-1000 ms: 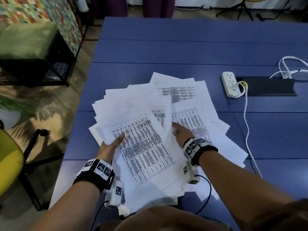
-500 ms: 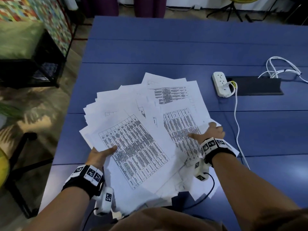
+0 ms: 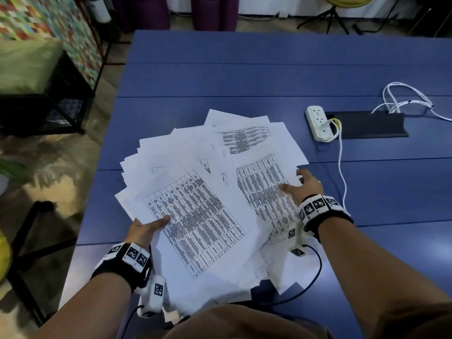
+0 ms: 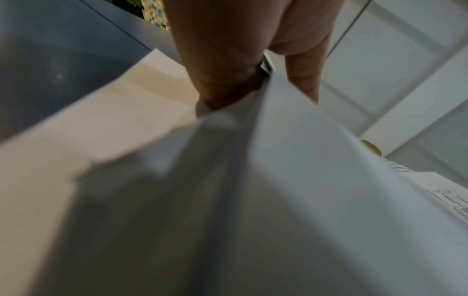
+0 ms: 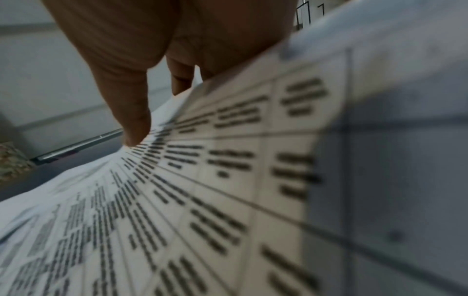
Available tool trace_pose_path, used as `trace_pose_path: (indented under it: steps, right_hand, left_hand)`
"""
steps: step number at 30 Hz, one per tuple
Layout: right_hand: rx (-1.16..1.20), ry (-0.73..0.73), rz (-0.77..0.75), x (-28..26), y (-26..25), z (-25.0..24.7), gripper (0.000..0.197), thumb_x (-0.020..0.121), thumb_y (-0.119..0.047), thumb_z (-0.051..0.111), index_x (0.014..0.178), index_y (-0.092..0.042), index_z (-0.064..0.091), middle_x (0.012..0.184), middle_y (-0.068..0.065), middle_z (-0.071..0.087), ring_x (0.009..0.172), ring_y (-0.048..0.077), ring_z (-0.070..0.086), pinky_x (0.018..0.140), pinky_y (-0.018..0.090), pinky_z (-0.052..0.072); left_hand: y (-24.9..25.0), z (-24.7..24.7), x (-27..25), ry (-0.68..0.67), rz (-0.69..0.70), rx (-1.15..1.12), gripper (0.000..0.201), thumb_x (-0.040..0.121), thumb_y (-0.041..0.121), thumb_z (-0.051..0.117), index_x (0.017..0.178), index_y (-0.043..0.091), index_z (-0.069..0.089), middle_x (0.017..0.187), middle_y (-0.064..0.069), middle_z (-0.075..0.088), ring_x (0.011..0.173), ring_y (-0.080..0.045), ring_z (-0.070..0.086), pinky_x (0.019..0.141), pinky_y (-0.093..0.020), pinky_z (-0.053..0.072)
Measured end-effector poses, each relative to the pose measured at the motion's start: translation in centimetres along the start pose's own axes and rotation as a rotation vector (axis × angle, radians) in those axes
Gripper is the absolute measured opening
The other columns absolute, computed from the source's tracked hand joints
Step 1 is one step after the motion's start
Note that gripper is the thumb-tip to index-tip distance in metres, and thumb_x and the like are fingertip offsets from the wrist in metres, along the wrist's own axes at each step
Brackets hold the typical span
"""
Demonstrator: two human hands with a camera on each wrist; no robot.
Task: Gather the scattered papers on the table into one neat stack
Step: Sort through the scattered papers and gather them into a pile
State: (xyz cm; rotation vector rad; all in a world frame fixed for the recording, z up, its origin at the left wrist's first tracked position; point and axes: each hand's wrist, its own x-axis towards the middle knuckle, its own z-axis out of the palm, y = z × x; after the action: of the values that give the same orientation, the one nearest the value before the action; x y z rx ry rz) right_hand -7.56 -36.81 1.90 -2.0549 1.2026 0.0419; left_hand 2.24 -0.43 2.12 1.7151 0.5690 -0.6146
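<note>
A loose fan of white printed papers (image 3: pixel 208 192) lies spread on the blue table (image 3: pixel 244 69) in front of me. My left hand (image 3: pixel 146 227) holds the pile's near left edge, thumb on top of a sheet printed with a table and fingers underneath. The left wrist view shows thumb and finger pinching the papers (image 4: pixel 303 180). My right hand (image 3: pixel 302 185) grips the pile's right edge. Its thumb (image 5: pixel 134 128) presses on a printed sheet (image 5: pixel 228 180) and the fingers reach past the raised edge. The lowest sheets overhang the table's near edge.
A white power strip (image 3: pixel 318 122) with a white cable (image 3: pixel 341 167) lies right of the pile, beside a black cable slot (image 3: pixel 371 124) and loose white cords (image 3: pixel 403 94). A black shelf with a green cushion (image 3: pixel 36 69) stands left of the table.
My right hand has moved from the middle of the pile out to its right edge. My left hand has slid a little toward me along the left edge.
</note>
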Motion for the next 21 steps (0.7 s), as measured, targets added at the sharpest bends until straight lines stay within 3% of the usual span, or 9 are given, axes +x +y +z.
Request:
trace_pose_path:
  steps: [2,5,7,10,13,16,17,19,21]
  right_hand:
    - [0.024,0.039,-0.076,-0.2,-0.7,0.2,0.066,0.075,-0.036,0.079,0.131,-0.016,0.052,0.131,0.01,0.052,0.118,0.029,0.052,0.093,0.038,0.047]
    - [-0.077,0.125,-0.132,0.2,-1.7,0.6,0.047,0.074,-0.033,0.079,0.114,-0.015,0.065,0.128,0.005,0.048,0.122,0.027,0.044,0.097,0.042,0.044]
    - [-0.058,0.143,-0.156,0.6,-2.6,0.7,0.04,0.075,-0.027,0.079,0.108,-0.008,0.067,0.123,0.007,0.054,0.114,0.028,0.053,0.09,0.035,0.047]
    - [0.0,0.037,-0.109,1.2,-3.9,0.7,0.04,0.079,-0.026,0.076,0.108,-0.001,0.064,0.106,0.012,0.067,0.097,0.031,0.063,0.074,0.029,0.047]
    - [0.085,-0.004,-0.016,1.8,-4.8,0.7,0.043,0.076,-0.033,0.078,0.107,-0.007,0.063,0.1,0.009,0.068,0.089,0.026,0.063,0.072,0.031,0.049]
    - [0.079,0.058,0.029,2.3,-6.1,0.1,0.034,0.082,-0.032,0.073,0.079,-0.002,0.056,0.086,0.014,0.064,0.091,0.033,0.064,0.066,0.031,0.044]
    - [0.059,0.094,0.03,2.3,-6.7,-0.2,0.035,0.085,-0.032,0.07,0.081,0.001,0.056,0.088,0.017,0.064,0.094,0.035,0.063,0.066,0.031,0.042]
    - [0.032,0.154,-0.004,2.3,-7.9,-0.7,0.044,0.088,-0.032,0.066,0.104,0.008,0.057,0.106,0.023,0.063,0.101,0.038,0.06,0.069,0.032,0.041]
    - [0.027,0.197,-0.045,2.3,-8.7,-1.2,0.051,0.089,-0.035,0.065,0.113,0.009,0.055,0.111,0.025,0.062,0.099,0.04,0.061,0.073,0.035,0.046]
  left_hand:
    - [0.1,0.0,0.0,0.008,-0.007,0.013,0.086,0.075,0.018,0.082,0.141,-0.008,0.034,0.143,-0.025,0.045,0.131,-0.04,0.043,0.111,-0.05,0.032]
    - [0.2,-0.1,-0.2,0.005,-0.005,0.042,0.078,0.078,0.015,0.08,0.139,-0.01,0.037,0.141,-0.027,0.045,0.13,-0.041,0.043,0.109,-0.049,0.032]
    - [0.2,-0.2,-0.1,0.014,-0.007,0.045,0.08,0.077,0.017,0.081,0.138,-0.011,0.038,0.141,-0.029,0.045,0.13,-0.043,0.043,0.109,-0.05,0.032]
    - [0.4,-0.2,-0.3,0.007,-0.006,0.058,0.077,0.077,0.018,0.081,0.136,-0.013,0.041,0.141,-0.031,0.043,0.13,-0.044,0.042,0.108,-0.051,0.03]
    - [0.6,-0.2,-0.5,0.011,-0.001,0.08,0.075,0.079,0.017,0.079,0.135,-0.014,0.04,0.141,-0.03,0.043,0.13,-0.043,0.042,0.108,-0.049,0.03]
    - [0.7,-0.2,-0.8,0.027,0.012,0.082,0.074,0.08,0.016,0.078,0.136,-0.012,0.039,0.14,-0.029,0.046,0.129,-0.042,0.044,0.108,-0.047,0.031]
    - [0.7,-0.2,-0.8,0.026,0.008,0.08,0.073,0.08,0.015,0.078,0.136,-0.012,0.04,0.139,-0.029,0.046,0.129,-0.042,0.043,0.108,-0.047,0.031]
    - [0.6,-0.3,-0.7,0.017,-0.003,0.076,0.075,0.08,0.017,0.078,0.137,-0.011,0.039,0.139,-0.029,0.047,0.129,-0.042,0.043,0.107,-0.046,0.031]
    - [0.5,-0.4,-0.6,0.001,-0.002,0.062,0.079,0.079,0.019,0.079,0.139,-0.01,0.036,0.139,-0.028,0.047,0.128,-0.041,0.044,0.107,-0.046,0.032]
